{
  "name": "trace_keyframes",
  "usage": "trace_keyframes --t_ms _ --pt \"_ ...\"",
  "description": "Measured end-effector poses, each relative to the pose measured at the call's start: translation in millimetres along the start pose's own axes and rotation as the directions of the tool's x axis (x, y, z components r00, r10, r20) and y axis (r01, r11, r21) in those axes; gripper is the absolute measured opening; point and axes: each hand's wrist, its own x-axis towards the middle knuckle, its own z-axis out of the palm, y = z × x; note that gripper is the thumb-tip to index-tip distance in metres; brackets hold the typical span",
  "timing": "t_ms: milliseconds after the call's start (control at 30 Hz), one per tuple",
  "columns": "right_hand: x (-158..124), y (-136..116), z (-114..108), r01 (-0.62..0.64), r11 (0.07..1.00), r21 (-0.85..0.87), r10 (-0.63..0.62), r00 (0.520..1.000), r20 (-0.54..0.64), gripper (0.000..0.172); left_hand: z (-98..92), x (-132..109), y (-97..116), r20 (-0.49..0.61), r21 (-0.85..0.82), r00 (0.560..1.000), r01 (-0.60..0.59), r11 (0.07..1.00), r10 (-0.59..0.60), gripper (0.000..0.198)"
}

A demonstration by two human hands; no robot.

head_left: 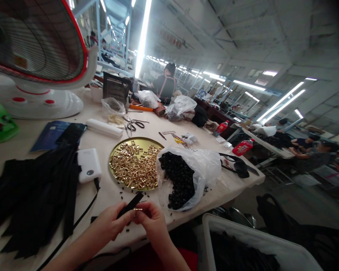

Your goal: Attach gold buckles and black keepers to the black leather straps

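My left hand is closed on a black strap whose free end points up and away. Between the fingertips of my right hand is a small gold buckle, held against the strap; whether the strap passes through it I cannot tell. Just beyond both hands sits a round gold tray heaped with gold buckles. To its right an open plastic bag lies on its side, with many small black pieces in its mouth.
Black straps lie piled at left near a white power bank with a cable. A fan stands behind. Scissors rest beyond the tray. A white bin with black material stands below the table's right edge. People sit farther off.
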Motion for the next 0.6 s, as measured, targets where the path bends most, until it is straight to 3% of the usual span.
trace_keyframes --t_ms 67,167,233,333,400,500,600 --pt "2 -6 1 -0.076 0.978 0.197 0.089 0.995 -0.056 0.023 -2.1 -4 4 0.005 -0.022 1.0 -0.025 0.999 0.025 0.039" --pt "4 -15 2 -0.174 0.869 0.464 0.242 0.966 -0.091 0.033 -4.5 -11 9 0.022 0.042 0.999 -0.046 0.998 0.046 0.038" --pt "3 -16 4 -0.247 0.801 0.546 0.328 0.943 -0.055 0.037 -5.3 -14 11 0.043 0.114 0.997 -0.065 0.991 0.06 0.035" --pt "-2 -12 8 -0.318 0.779 0.54 0.377 0.926 0.002 0.036 -5.2 -16 13 0.058 0.189 0.995 -0.094 0.977 0.084 0.033" --pt "-6 -7 12 -0.298 0.83 0.471 0.331 0.943 0.012 0.032 -3.5 -16 16 0.062 0.204 0.993 -0.112 0.973 0.101 0.029" --pt "-12 -1 18 -0.122 0.951 0.283 0.137 0.99 -0.033 0.024 1.4 -16 17 0.028 0.126 0.993 -0.118 0.985 0.115 0.02" --pt "-15 0 21 0.022 0.989 0.148 -0.01 0.996 -0.085 0.024 5.7 -15 13 0.047 -0.019 0.998 -0.034 0.999 0.034 0.021"
